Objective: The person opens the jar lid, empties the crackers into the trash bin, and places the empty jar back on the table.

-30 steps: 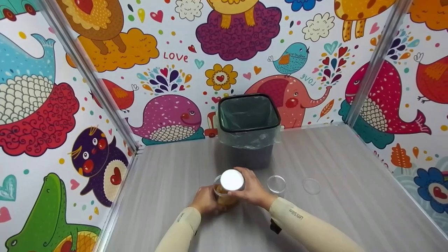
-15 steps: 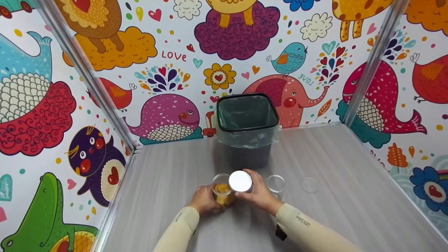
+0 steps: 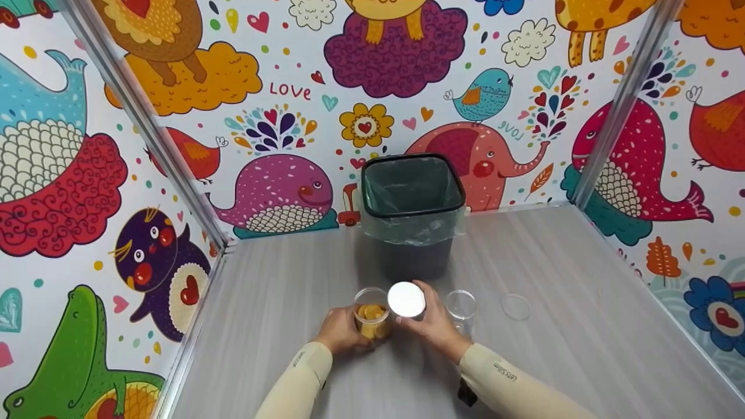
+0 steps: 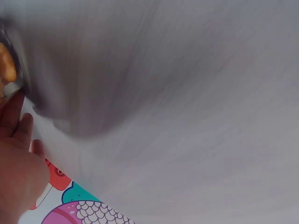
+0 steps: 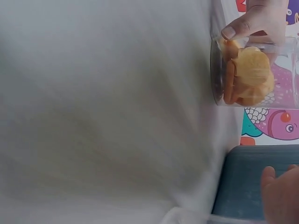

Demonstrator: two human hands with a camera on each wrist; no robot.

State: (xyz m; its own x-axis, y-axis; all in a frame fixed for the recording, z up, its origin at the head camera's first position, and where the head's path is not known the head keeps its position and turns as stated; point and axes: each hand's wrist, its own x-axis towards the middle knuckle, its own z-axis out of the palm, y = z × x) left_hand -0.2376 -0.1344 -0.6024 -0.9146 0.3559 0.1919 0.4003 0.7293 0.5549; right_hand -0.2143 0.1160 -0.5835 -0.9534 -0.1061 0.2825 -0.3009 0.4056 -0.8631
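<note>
In the head view, my left hand [image 3: 339, 333] grips a clear round jar [image 3: 371, 302] from its left side. Orange-yellow, biscuit-like pieces [image 3: 373, 316] lie in the jar's lower part; its top is uncovered. My right hand [image 3: 435, 326] holds a round container with a bright white face [image 3: 406, 299] turned up, just right of the jar. What is inside that container cannot be seen. The right wrist view shows the left thumb [image 5: 238, 28] against the jar wall. Part of the left hand [image 4: 21, 163] shows in the left wrist view.
Behind the hands stands a dark bin [image 3: 410, 256] with a clear liner over its rim. Another clear jar [image 3: 461, 305] stands right of the right hand, partly hidden by it. Farther right, a thin clear disc [image 3: 516, 307] lies on the grey table [image 3: 279, 279]. Patterned walls enclose the back and sides.
The white-faced container has moved right in my right hand, from overlapping the left-hand jar to beside it. That jar's opening and the pieces inside now show fully.
</note>
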